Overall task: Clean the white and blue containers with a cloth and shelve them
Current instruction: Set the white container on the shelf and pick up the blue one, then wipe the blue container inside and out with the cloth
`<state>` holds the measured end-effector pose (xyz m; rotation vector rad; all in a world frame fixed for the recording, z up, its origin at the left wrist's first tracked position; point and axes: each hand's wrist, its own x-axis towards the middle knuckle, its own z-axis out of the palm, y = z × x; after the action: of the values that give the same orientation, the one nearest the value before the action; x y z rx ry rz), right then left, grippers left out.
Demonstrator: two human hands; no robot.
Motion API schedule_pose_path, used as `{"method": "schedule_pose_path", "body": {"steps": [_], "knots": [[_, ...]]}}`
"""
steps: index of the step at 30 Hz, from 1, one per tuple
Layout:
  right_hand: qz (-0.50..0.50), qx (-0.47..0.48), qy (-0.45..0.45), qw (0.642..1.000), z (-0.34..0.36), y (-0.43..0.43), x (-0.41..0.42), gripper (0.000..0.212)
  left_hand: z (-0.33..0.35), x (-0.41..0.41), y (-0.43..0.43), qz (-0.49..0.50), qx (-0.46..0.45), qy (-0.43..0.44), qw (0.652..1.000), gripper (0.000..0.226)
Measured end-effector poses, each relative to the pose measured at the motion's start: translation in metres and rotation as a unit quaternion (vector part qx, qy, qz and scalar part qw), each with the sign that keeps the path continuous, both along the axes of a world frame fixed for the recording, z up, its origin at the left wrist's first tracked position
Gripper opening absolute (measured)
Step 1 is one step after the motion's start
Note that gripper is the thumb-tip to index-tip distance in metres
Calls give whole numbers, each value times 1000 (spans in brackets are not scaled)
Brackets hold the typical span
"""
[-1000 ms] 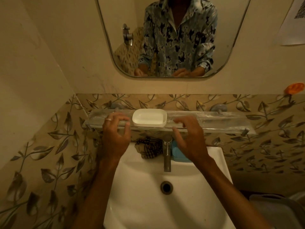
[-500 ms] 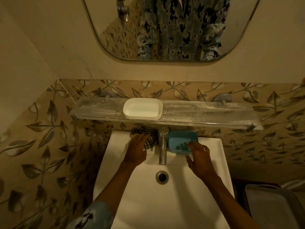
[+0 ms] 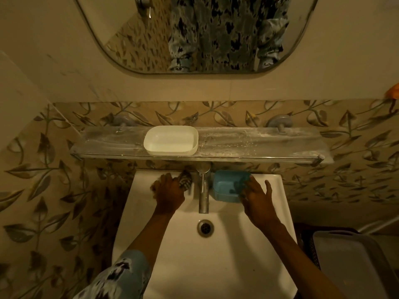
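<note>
Head view, looking down on a wash basin [image 3: 216,266] set against a leaf-patterned tiled wall, with a glass shelf [image 3: 259,143] mounted above it and the lower edge of a mirror [image 3: 133,39] higher on the wall. The white container [image 3: 171,139], a rounded rectangular tray, stands on the shelf left of centre, open side up; its long axis runs left to right, parallel to the shelf's front rail and the wall. The blue container [image 3: 224,188], of similar form, sits on the back ledge of the basin just to the right of the faucet [image 3: 204,190], under the shelf. It too is open upward, with its long axis left to right, and its near wall faces the camera. The right hand [image 3: 257,199] reaches to the right end of the blue container. Several fingers lie over that end wall and into the interior, while the outermost finger is spread away to the right; whether the grip on the wall is closed cannot be told. The left hand [image 3: 168,192] is on the ledge to the left of the faucet, its fingers curled down over a dark checked cloth [image 3: 186,180], which shows beyond the knuckles and lies next to the faucet. A patterned sleeve [image 3: 121,275] covers the left upper forearm. The drain [image 3: 205,228] lies in the bowl directly in front of the faucet. A grey plastic lid [image 3: 349,262] sits low at the right of the basin.
</note>
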<state>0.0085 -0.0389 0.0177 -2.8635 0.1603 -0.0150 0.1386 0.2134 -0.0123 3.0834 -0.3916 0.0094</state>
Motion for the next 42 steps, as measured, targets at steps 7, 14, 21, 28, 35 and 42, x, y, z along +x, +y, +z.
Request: {"method": "schedule_pose_path", "body": {"steps": [7, 14, 21, 28, 35, 42], "knots": [[-128, 403, -41, 905, 30, 6, -33, 15, 8, -45, 28, 162, -443, 108, 875, 28], [-98, 563, -61, 818, 58, 41, -67, 28, 81, -115, 16, 121, -681, 110, 714, 25], [-28, 550, -113, 827, 72, 78, -86, 20, 137, -132, -26, 19, -533, 128, 836, 19], [-51, 533, -184, 824, 78, 90, -91, 42, 141, -179, -47, -32, -401, 57, 914, 39], [-113, 598, -210, 765, 86, 114, -102, 56, 144, -238, -48, -61, -403, -76, 910, 35], [-243, 557, -241, 756, 97, 135, -105, 81, 152, -210, -23, 40, -446, 17, 894, 29]]}}
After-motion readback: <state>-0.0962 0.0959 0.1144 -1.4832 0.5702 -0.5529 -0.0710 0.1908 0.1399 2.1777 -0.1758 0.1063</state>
